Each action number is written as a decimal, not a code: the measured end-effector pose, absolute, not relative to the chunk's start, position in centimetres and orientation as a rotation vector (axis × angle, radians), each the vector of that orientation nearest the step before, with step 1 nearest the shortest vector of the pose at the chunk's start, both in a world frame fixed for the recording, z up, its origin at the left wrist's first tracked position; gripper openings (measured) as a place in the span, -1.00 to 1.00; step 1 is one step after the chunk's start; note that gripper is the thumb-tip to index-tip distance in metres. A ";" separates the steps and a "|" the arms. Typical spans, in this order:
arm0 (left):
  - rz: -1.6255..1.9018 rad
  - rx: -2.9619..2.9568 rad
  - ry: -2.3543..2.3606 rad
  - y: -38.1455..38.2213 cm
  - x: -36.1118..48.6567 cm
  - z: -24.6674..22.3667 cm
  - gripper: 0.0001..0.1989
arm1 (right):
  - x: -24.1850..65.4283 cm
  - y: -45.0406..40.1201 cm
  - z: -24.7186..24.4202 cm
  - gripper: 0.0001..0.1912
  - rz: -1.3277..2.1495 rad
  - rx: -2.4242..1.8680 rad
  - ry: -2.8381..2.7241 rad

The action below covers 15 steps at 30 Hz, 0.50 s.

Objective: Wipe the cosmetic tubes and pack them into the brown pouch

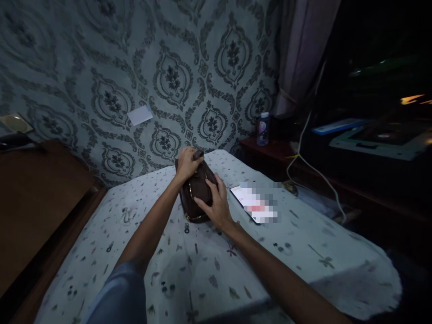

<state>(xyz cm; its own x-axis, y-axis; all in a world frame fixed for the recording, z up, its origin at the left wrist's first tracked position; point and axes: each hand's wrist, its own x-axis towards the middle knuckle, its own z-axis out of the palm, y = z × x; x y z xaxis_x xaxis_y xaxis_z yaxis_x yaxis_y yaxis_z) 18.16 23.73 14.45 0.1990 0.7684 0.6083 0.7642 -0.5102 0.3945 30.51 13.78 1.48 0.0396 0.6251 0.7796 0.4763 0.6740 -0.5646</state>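
Note:
A dark brown bag (202,191) with gold-coloured zips lies on the patterned white cloth (209,265). At the bag's far end, my left hand (187,163) has its fingers wrapped round a dark strap or handle (198,155). My right hand (218,202) rests on the near right part of the bag, thumb and fingers spread over its front pocket. Just right of the bag lies a phone (251,204) with its screen lit and partly pixelated.
A bottle (263,129) stands on a dark red side surface (248,145) at the back right. A white cable (312,166) hangs on the right. Brown wooden furniture (43,189) borders the left side. A white card (140,115) is against the patterned wall.

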 end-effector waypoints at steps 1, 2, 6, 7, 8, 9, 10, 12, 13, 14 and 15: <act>1.222 2.466 1.533 23.4 18.3 14.6 -0.96 | 30.5 13.8 1.5 -0.36 0.149 -0.929 -1.601; 1.201 2.497 1.507 23.1 18.3 14.7 -0.96 | 30.5 13.8 1.4 -0.35 0.154 -0.933 -1.603; 1.109 2.529 1.352 22.1 18.2 15.1 -0.96 | 30.6 13.7 1.6 -0.31 0.190 -0.943 -1.615; 1.113 2.507 1.311 21.9 18.2 15.1 -0.97 | 30.7 13.6 1.7 -0.29 0.201 -0.938 -1.617; 1.131 2.466 1.275 21.8 18.1 15.1 -0.96 | 30.8 13.6 1.9 -0.28 0.214 -0.926 -1.618; 1.161 2.399 1.250 21.7 18.0 15.0 -0.93 | 31.0 13.6 2.0 -0.28 0.229 -0.911 -1.615; 1.190 2.303 1.237 21.6 18.0 14.8 -0.88 | 31.1 13.6 2.2 -0.32 0.245 -0.893 -1.607; 1.239 2.077 1.238 21.5 18.0 14.3 -0.76 | 31.5 13.8 2.5 -0.45 0.272 -0.862 -1.569; 1.254 1.983 1.244 21.5 18.1 14.0 -0.71 | 31.6 13.9 2.6 -0.51 0.279 -0.856 -1.541; 1.265 1.916 1.249 21.5 18.1 13.7 -0.68 | 31.8 14.1 2.7 -0.54 0.281 -0.856 -1.512; 1.276 1.879 1.255 21.5 18.2 13.5 -0.66 | 31.9 14.3 2.7 -0.56 0.278 -0.858 -1.486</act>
<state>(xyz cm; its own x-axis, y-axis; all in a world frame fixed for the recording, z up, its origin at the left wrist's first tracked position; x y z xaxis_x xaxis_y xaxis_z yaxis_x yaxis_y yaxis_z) 18.19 21.49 13.49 0.1180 0.9048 0.4091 0.3935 -0.4209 0.8173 31.86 14.26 2.68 0.1171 0.6503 0.7506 0.3348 0.6857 -0.6463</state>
